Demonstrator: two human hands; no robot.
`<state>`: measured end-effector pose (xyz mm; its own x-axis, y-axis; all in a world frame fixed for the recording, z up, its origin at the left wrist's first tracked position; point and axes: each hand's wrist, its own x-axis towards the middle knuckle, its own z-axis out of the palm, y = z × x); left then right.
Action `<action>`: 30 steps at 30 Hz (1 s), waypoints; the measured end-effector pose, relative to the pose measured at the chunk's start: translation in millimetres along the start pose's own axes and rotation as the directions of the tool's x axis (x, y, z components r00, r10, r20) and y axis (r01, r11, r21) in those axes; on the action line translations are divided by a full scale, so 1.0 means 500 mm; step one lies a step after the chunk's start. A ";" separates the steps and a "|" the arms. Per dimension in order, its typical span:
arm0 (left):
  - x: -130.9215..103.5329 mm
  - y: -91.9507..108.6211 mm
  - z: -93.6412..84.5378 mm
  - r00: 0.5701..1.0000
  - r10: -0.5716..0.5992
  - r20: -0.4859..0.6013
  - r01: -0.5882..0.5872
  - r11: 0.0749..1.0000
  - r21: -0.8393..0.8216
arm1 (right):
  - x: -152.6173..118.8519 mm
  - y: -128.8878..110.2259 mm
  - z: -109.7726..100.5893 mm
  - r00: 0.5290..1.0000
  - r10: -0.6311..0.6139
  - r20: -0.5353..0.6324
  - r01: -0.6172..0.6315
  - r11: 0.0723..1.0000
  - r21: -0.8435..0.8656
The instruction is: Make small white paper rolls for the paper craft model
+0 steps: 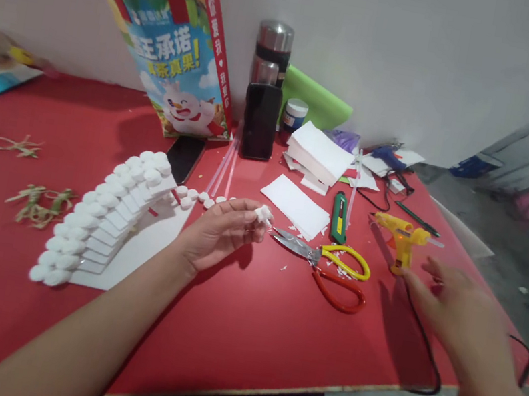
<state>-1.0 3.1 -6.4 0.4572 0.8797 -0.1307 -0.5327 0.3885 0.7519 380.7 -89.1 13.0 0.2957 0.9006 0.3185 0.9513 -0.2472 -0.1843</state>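
Observation:
Between the fingertips of my left hand is a small white piece. My right hand is over the right part of the table with its fingers apart, beside a yellow glue gun; nothing shows in it. Left of my left hand, a curved stepped row of white round pieces and white strips stands on a white sheet. Scissors with one yellow and one red handle lie near my left fingertips, and a green cutter lies behind them.
Along the back stand a colourful bag, a steel flask, an upright phone and a jar. White card pieces lie mid-table. Twisted straw pieces are at left. A black cable crosses the front right edge.

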 end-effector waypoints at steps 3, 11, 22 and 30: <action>-0.002 0.001 0.006 1.000 -0.004 0.024 0.004 1.000 0.015 | -0.049 -0.096 -0.074 0.991 0.008 -0.136 0.017 0.983 0.184; -0.008 0.005 0.018 0.999 0.046 0.025 -0.047 0.998 0.035 | 0.050 -0.407 -0.009 0.942 -0.274 0.196 -0.123 0.261 0.957; 0.001 -0.010 0.021 0.989 0.005 -0.148 -0.003 1.000 0.014 | 0.024 -0.428 0.110 0.827 -0.316 0.465 -0.529 -0.158 0.834; 0.006 -0.019 0.015 0.984 0.001 -0.178 0.007 0.999 0.044 | 0.022 -0.438 0.115 0.813 -0.326 0.482 -0.548 -0.153 0.822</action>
<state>10.6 0.0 -9.1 0.3222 0.9151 -0.2426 -0.4975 0.3817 0.7790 170.7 -4.5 3.2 -0.1114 0.9854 -0.1289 -0.3793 -0.1621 -0.9110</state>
